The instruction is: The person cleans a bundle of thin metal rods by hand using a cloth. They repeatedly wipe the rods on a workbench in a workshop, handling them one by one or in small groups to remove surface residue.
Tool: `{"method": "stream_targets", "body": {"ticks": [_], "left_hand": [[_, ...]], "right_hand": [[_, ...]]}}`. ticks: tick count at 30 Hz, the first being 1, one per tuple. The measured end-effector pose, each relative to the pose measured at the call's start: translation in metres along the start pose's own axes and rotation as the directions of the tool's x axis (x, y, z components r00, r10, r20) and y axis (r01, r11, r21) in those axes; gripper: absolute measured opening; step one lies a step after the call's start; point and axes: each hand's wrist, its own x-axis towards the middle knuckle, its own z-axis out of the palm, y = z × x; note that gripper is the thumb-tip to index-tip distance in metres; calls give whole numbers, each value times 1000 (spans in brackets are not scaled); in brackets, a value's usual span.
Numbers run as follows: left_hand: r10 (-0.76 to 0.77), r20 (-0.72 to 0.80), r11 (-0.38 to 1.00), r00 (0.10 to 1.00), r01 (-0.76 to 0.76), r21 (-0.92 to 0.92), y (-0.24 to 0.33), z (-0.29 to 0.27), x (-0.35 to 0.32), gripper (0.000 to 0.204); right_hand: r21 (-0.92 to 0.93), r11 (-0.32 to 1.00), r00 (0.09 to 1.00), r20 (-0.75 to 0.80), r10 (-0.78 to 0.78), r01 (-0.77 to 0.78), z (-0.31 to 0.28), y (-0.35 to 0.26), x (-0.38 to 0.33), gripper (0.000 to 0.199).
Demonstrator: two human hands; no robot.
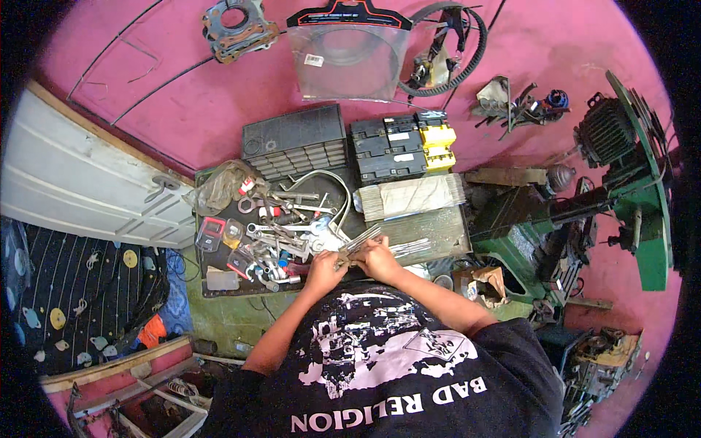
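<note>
Plain pink on the wall; off-white on the door at the left; black with yellow and pale-blue spots and thin light lines on the cloth below it; orange on a small cloth, lower left; black with a white print on the shirt; silvery grey on the thin rods at centre; black and bright yellow on the boxes above; green on the machine, far right.

A clear pouch hangs at twelve o'clock, a drawer cabinet stands at eleven, a green machine at three.
</note>
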Motion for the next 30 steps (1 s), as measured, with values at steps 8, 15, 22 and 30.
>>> {"method": "stream_targets", "body": {"ticks": [8, 15, 22, 30], "left_hand": [[-249, 126, 948, 960, 269, -173, 12, -16, -7, 18], [-255, 115, 945, 960, 273, -181, 18, -23, -10, 12], [-315, 100, 905, 944, 330, -270, 19, -31, -23, 14], [-321, 23, 921, 947, 318, -226, 27, -32, -26, 9]], "right_hand": [[232, 930, 954, 156, 256, -287, -19, -3, -17, 17], [221, 952, 962, 220, 165, -214, -13, -20, 1, 18], [237, 971, 956, 292, -40, -32, -22, -17, 12, 25], [60, 994, 971, 215, -107, 96, -6, -21, 12, 19]]}}
